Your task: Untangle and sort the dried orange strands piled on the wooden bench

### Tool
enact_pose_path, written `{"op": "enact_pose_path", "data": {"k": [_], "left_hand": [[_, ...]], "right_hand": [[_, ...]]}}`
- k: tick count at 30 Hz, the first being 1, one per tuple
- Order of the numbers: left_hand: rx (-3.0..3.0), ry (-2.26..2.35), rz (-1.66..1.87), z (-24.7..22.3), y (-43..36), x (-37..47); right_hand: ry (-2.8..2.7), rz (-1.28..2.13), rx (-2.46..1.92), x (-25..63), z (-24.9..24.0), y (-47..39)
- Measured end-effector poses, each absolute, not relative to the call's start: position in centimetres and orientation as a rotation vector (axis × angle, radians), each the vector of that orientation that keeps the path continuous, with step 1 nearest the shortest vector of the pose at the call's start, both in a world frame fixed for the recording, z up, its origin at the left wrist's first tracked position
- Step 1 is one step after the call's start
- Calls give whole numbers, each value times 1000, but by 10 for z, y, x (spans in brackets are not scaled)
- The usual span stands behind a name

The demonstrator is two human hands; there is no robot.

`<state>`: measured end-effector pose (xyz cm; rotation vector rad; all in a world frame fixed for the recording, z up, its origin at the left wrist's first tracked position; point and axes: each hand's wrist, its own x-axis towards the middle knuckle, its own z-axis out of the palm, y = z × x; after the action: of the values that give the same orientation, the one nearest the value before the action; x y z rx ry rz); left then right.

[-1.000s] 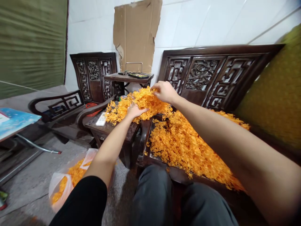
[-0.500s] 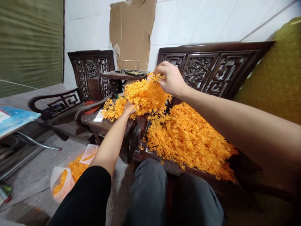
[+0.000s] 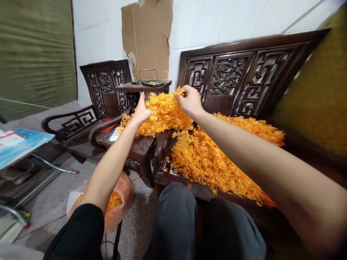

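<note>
A loose heap of small orange plastic flower-like pieces point(image 3: 165, 117) sits over the small dark wooden side table. My right hand point(image 3: 190, 102) is closed, its fingers pinched on a few of these orange pieces at the heap's upper right. At the heap's left side, my left hand point(image 3: 141, 111) is open, thumb and fingers apart, touching the pieces. To the right, a wider spread of the same orange pieces point(image 3: 214, 159) covers the bench seat, partly hidden behind my right forearm.
A plastic bag point(image 3: 126, 196) of orange pieces stands on the floor, partly behind my left arm. Behind the heap, a raised wooden stand point(image 3: 124, 87) bears a dark phone-like object point(image 3: 152, 83). A folding table point(image 3: 24, 144) with a blue top is at left. Carved bench backs line the wall.
My left hand has moved up from the front of the heap to its left side, with its fingers now raised. My right hand has come down slightly. The view has shifted a little.
</note>
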<state>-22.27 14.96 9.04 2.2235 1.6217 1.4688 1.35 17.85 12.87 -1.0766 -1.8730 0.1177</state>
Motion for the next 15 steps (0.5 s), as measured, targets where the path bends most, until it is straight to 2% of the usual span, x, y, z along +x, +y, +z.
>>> {"op": "enact_pose_path", "data": {"k": [3,6,11,13,15], "left_hand": [[2253,1503,1555,124,129,-223],[2368,1409,1315,139,118,-209],[2443,1732,590,111,130,-198],[2467,1795,594,94,136,-204],[2510,1772,755,78,140,-213]], "right_hand": [[-2151,-70,-905,-14,124,152],[-2542,-289,-694,-45,105,123],[-2843,-529,-437,-68,57,82],[-2808,-580,-276,-56,45,68],[-2716,-649,-50,-36,41,60]]}}
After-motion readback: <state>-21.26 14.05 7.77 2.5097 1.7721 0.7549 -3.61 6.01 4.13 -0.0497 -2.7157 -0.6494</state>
